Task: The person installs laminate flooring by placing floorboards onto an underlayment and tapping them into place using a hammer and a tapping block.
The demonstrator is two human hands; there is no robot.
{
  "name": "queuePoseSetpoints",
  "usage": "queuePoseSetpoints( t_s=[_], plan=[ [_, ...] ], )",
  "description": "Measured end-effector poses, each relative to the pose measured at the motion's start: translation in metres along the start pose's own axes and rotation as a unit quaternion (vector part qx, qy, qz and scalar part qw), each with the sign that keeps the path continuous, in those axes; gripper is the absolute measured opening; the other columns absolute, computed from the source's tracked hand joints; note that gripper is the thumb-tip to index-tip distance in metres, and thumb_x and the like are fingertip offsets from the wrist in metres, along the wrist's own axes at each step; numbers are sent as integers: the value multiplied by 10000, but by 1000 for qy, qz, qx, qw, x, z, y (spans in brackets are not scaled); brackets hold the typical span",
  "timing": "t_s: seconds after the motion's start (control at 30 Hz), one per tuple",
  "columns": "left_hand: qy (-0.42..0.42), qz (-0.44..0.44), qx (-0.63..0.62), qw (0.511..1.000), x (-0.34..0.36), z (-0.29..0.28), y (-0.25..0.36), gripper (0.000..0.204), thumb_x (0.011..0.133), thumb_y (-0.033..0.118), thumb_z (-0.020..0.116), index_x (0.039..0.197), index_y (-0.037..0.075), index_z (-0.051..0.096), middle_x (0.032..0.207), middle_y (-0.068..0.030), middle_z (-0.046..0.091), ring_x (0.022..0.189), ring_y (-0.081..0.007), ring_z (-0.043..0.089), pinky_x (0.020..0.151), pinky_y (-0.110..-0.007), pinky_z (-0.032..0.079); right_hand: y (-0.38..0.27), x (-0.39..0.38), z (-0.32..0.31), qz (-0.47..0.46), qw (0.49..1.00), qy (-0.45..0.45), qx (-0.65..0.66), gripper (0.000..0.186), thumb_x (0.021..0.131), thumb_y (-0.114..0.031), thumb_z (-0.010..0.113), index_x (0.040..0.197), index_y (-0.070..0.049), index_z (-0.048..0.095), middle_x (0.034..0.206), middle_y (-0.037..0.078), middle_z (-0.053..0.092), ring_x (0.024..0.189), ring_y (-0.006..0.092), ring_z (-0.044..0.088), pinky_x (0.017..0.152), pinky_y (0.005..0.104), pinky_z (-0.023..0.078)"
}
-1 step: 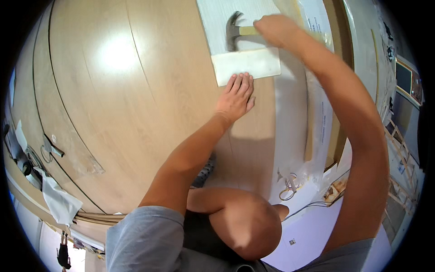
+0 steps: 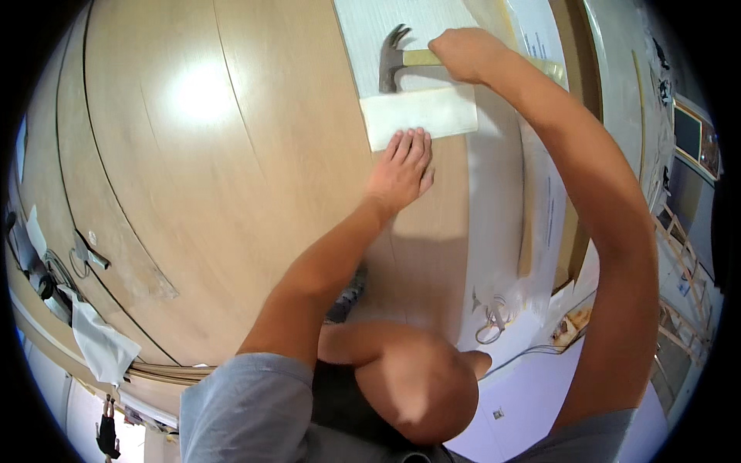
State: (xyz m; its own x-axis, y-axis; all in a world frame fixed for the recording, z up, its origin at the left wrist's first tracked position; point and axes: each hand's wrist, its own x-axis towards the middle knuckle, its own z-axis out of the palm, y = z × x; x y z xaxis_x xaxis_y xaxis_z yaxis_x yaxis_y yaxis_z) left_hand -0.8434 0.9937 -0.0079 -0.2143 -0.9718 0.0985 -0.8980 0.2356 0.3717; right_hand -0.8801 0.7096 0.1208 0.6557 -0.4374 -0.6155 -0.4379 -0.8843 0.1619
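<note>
My right hand (image 2: 469, 55) is wrapped round the yellowish handle of a claw hammer (image 2: 391, 63). The hammer's striking face points toward me, at the far edge of a white rectangular block (image 2: 424, 109); whether it touches is hard to tell. Against the block's near edge lies my left hand (image 2: 400, 171), its fingers stretched out flat with the tips on the block. The block sits on light wood flooring planks (image 2: 309, 147), at their border with a white underlay sheet (image 2: 367, 46).
Clear plastic wrapping and a long brown carton edge (image 2: 584, 85) run along the right. A dark-handled tool (image 2: 91, 251) and a white cloth (image 2: 103, 339) lie at the left. Cables (image 2: 532, 351) are at lower right. A person (image 2: 107, 432) stands far off at lower left.
The hammer head has come slightly toward me and left, closer to the block's far edge. The block and my left hand have shifted a touch nearer in the picture.
</note>
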Motion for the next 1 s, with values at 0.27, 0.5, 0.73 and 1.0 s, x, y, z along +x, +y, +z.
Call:
queuePoseSetpoints(
  t_s=[0.27,0.5,0.73,1.0],
  plan=[
    [15,-7,-1,1000,-1,0,1,675,946,442,555,1460,12,472,1469,-144,491,1372,-286,453,1215,-455,298,6,10,5,240,934,179,196,249,844,-7,577,1059,-7,704,950,243,718,898,396,710,820,494,569],
    [14,-8,-13,1000,-2,3,3,664,938,422,563,1450,8,480,1460,-156,494,1374,-293,447,1211,-464,304,6,14,5,74,979,162,95,213,827,-16,578,997,6,706,945,256,713,896,413,711,815,496,566],
    [29,-3,-26,999,-1,6,4,637,940,398,558,1435,4,488,1448,-163,498,1361,-304,447,1208,-475,305,-1,-3,12,-22,998,-44,41,193,822,-24,594,975,8,707,942,253,715,894,414,711,813,492,571],
    [43,0,-45,998,-1,2,5,631,927,385,583,1418,-4,504,1418,-168,525,1336,-322,476,1202,-484,314,1,-2,15,151,978,69,125,202,843,-35,590,1003,5,707,951,230,726,916,406,716,804,475,579]
  ],
)
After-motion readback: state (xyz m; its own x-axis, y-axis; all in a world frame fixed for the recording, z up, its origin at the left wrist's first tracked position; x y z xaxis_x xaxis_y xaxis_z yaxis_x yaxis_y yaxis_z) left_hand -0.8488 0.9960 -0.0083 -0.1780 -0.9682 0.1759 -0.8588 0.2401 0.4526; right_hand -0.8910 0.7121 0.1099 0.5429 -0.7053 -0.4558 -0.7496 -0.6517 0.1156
